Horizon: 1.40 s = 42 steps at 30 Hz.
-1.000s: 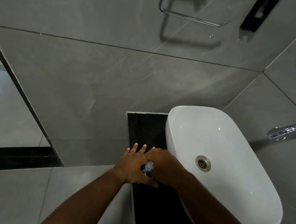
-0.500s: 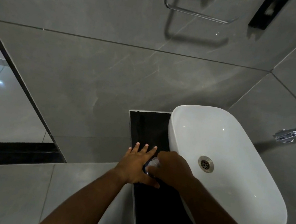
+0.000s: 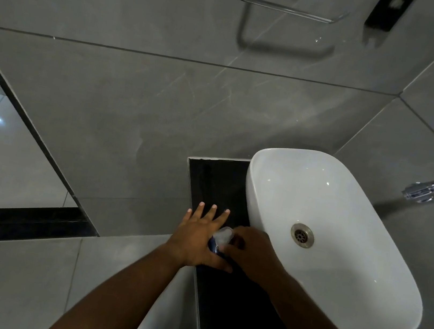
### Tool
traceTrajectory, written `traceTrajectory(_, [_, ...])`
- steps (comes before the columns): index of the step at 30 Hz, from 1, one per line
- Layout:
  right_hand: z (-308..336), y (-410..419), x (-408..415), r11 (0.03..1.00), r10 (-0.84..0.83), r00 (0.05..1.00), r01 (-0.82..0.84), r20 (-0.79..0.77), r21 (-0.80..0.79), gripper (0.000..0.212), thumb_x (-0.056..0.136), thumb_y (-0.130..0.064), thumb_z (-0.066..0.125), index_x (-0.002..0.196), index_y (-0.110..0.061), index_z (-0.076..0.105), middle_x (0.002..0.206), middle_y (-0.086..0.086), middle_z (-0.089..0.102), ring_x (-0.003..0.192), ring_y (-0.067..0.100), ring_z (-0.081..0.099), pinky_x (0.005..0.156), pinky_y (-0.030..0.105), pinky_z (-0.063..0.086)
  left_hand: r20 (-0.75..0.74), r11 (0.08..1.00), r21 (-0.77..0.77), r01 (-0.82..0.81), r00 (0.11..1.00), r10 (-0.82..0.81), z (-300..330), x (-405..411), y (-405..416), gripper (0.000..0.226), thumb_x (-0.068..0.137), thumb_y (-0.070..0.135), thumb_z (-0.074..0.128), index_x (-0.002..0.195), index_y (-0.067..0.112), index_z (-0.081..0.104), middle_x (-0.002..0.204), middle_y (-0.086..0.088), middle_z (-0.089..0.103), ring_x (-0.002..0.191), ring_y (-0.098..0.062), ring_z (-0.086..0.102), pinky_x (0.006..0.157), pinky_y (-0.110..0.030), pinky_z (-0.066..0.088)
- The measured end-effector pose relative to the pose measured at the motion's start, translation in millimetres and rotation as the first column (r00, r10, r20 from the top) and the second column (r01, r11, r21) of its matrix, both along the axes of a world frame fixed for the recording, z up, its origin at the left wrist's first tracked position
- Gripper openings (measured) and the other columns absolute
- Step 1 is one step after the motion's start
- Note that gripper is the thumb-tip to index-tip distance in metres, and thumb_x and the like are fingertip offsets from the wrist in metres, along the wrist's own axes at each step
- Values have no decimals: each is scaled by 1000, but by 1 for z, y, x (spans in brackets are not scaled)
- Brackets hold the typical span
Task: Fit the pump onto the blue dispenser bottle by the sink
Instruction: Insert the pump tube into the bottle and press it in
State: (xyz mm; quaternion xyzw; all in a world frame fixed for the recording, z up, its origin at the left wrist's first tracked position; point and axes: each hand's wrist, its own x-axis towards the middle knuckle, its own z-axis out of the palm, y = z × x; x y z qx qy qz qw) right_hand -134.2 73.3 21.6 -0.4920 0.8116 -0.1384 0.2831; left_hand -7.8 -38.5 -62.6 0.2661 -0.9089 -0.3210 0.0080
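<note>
The blue dispenser bottle [image 3: 213, 245] stands on the black counter [image 3: 215, 184] just left of the white sink [image 3: 345, 200]; only a sliver of blue shows between my hands. Its clear pump top [image 3: 223, 235] sits over the bottle's neck. My left hand [image 3: 196, 238] presses against the bottle's left side, thumb wrapped around the front, fingers stretched out flat. My right hand [image 3: 249, 253] is curled over the pump from the right, fingertips on it. Most of the bottle is hidden by both hands.
The sink has a metal drain [image 3: 302, 235]. A chrome tap [image 3: 432, 187] sticks out from the right wall. A chrome towel ring [image 3: 290, 7] and a black fitting [image 3: 388, 9] hang on the grey tiled wall. The counter's left edge drops off just below my left hand.
My right hand has turned slightly on the pump, uncovering more of the clear top. My left hand stays against the bottle. The camera has shifted a little.
</note>
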Motion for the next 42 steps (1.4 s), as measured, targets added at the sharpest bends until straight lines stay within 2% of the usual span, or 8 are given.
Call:
traceTrajectory(5, [1, -1, 1, 997, 40, 999, -40, 12, -61, 38, 80, -37, 71, 114, -22, 62, 105, -3, 69, 92, 11, 63, 81, 19, 48, -48, 997, -70, 15, 999, -19, 2, 1, 0, 129, 52, 92, 58, 151, 38, -5, 164, -3, -1, 141, -18, -23, 113, -42, -14])
traceTrajectory(9, [0, -3, 3, 998, -14, 999, 11, -34, -65, 23, 77, -45, 73, 76, -26, 61, 67, -13, 57, 62, 1, 54, 59, 11, 34, -45, 991, -130, 38, 998, -44, 5, 1, 1, 129, 56, 92, 55, 152, 33, -7, 163, -3, -6, 143, -19, -24, 113, -40, -14])
traceTrajectory(12, [-2, -3, 4, 995, 17, 1000, -16, 9, -101, 29, 77, -41, 73, 95, -20, 65, 84, -10, 65, 74, 6, 59, 72, 20, 44, -42, 988, -146, 50, 997, -57, 6, 1, 0, 128, 57, 91, 54, 153, 29, -5, 163, -4, -7, 145, -21, -22, 114, -41, -13])
traceTrajectory(20, [-3, -4, 7, 998, 17, 998, -14, 58, -62, 21, 78, -35, 73, 89, -19, 66, 81, -5, 68, 76, 13, 66, 72, 22, 52, -38, 991, -123, 46, 998, -51, 4, 1, 0, 120, 65, 82, 59, 153, 30, -4, 159, 3, -11, 147, -23, -18, 114, -39, -12])
traceTrajectory(24, [-3, -7, 7, 997, -25, 1000, 24, -17, -68, 22, 80, -40, 72, 70, -26, 56, 60, -13, 50, 59, 4, 52, 58, 14, 36, -31, 993, -111, 49, 998, -52, 4, 0, 0, 126, 58, 88, 57, 153, 31, -4, 162, 0, -7, 145, -20, -20, 114, -40, -12])
traceTrajectory(29, [-1, -8, 8, 997, 25, 1000, -25, -2, -73, 34, 77, -43, 73, 100, -19, 65, 86, -7, 66, 75, 6, 59, 66, 14, 38, -43, 993, -106, 43, 998, -48, 4, 1, 0, 126, 59, 86, 60, 153, 30, -3, 163, -4, -4, 143, -18, -22, 114, -40, -13])
traceTrajectory(34, [1, -11, 7, 999, -19, 999, 18, -31, -50, 26, 81, -46, 69, 79, -22, 60, 63, -15, 49, 58, -2, 46, 56, 11, 29, -32, 991, -123, 48, 998, -52, 3, 0, 0, 127, 58, 89, 56, 152, 31, -6, 163, -3, -5, 144, -19, -22, 113, -40, -14])
traceTrajectory(42, [8, -16, 8, 1000, 20, 998, -20, -56, 6, 40, 83, -43, 69, 106, -11, 66, 98, 6, 70, 86, 16, 63, 85, 27, 49, -44, 991, -127, 51, 997, -57, 1, -1, -2, 128, 57, 91, 57, 152, 31, -4, 163, -2, -4, 144, -18, -22, 112, -39, -14])
